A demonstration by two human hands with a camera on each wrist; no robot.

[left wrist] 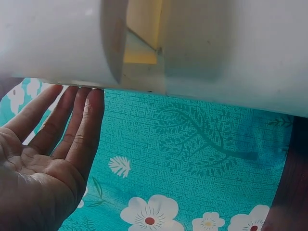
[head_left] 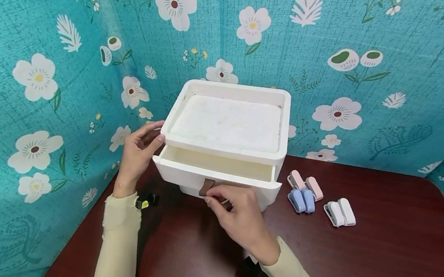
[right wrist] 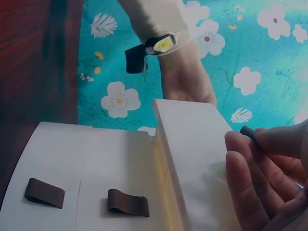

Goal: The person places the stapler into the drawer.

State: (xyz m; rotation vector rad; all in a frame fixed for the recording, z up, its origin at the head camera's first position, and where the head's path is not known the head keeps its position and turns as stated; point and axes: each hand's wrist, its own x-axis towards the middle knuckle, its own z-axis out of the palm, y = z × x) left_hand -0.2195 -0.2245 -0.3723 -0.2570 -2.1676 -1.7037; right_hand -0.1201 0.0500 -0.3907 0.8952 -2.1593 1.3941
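A white drawer box (head_left: 282, 152) with a shallow tray top stands on the table, its top drawer (head_left: 177, 172) pulled partway out. My right hand (head_left: 244, 212) pinches that drawer's brown pull tab (head_left: 207, 186) between thumb and forefinger; in the right wrist view the tab's end (right wrist: 248, 131) pokes out of the fingertips. At the box's left side is my left hand (head_left: 138, 152), its thumb by the front top corner. In the left wrist view, the left hand's straight fingers (left wrist: 86, 130) touch the white side. The part of the drawer interior in the head view holds nothing visible.
Two lower drawer fronts carry brown tabs (right wrist: 127, 202). Right of the box lie pink clips (head_left: 315, 188), blue clips (head_left: 297, 201) and white clips (head_left: 346, 211) on the dark red table (head_left: 394, 249). A floral teal cloth (head_left: 408, 91) hangs behind and to the left.
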